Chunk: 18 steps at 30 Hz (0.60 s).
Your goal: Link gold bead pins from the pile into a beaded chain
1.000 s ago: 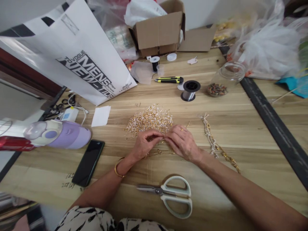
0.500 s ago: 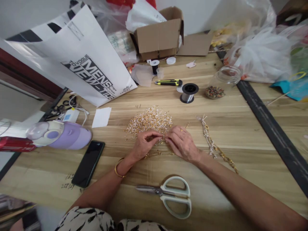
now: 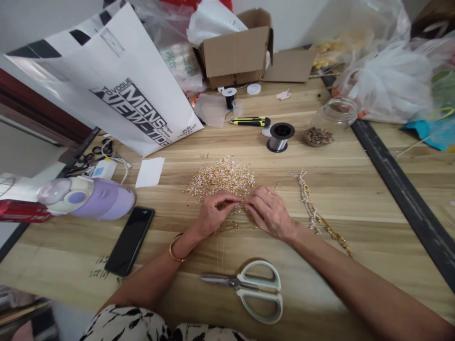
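Note:
My left hand [image 3: 215, 211] and my right hand [image 3: 269, 210] meet over the middle of the table, both with thumb and fingertips pinched together. Whatever sits between the fingertips is too small to name. Just beyond them lies a heap of small gold and silver jewellery pieces [image 3: 223, 175]. Below the fingers a thin gold chain [image 3: 234, 226] stretches across the wood, partly hidden by my hands. Right of my right hand lies a bundle of gold and silver chains [image 3: 313, 213]. Scissors with pale handles [image 3: 249, 289] rest in front of me.
A phone [image 3: 130, 241] and a purple bottle [image 3: 103, 199] lie on the left, near a white paper bag [image 3: 142, 94]. Farther back are a wire spool [image 3: 280, 137], a utility knife [image 3: 250, 121], a glass jar of beads [image 3: 330, 121] and a cardboard box [image 3: 234, 54].
Both hands keep practically the same pinched pose over the same spot. The view has shifted very slightly; nothing on the table has visibly moved.

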### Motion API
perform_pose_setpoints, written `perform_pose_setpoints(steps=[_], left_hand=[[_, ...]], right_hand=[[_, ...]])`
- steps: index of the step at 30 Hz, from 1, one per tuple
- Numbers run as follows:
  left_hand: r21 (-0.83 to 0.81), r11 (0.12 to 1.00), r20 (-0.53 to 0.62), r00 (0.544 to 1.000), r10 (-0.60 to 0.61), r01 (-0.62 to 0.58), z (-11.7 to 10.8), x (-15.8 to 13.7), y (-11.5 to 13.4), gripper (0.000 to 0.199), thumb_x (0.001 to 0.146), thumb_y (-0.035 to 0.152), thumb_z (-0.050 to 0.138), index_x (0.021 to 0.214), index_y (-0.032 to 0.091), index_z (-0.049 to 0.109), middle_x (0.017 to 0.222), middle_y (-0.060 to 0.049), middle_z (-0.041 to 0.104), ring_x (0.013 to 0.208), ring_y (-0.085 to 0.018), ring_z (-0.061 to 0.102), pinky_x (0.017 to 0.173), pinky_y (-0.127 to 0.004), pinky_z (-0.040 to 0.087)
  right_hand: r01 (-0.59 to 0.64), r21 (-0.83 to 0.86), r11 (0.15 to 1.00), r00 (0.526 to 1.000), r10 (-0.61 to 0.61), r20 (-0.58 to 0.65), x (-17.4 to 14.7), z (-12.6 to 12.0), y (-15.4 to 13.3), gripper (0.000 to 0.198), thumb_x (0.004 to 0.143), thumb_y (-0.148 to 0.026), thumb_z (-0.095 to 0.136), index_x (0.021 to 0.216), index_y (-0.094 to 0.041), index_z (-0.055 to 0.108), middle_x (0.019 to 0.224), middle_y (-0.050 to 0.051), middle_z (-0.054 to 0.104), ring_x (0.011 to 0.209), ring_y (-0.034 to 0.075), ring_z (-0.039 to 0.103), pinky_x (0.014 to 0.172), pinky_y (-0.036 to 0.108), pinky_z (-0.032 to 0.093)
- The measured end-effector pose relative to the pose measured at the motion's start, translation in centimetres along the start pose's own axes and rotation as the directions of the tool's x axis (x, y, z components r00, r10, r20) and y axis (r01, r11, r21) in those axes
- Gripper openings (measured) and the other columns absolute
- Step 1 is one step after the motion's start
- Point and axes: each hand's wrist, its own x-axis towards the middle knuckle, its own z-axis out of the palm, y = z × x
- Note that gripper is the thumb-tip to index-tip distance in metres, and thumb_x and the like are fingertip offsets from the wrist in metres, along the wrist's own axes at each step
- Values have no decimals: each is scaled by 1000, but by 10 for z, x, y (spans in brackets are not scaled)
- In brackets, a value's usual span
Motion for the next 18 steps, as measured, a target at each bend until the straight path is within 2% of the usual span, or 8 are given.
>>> perform_pose_setpoints(steps=[18], left_hand=[[3,1000,2,1000,10,-10,0,-1,-2,9,81,21,66,83,15,72,83,-7,73,77,-16,68,73,-27,54]], right_hand=[[-4,-14,1000,1000,4,-5,0,0,0,8,92,-16,49,94,-16,56,83,7,61,80,20,53,75,34,44]])
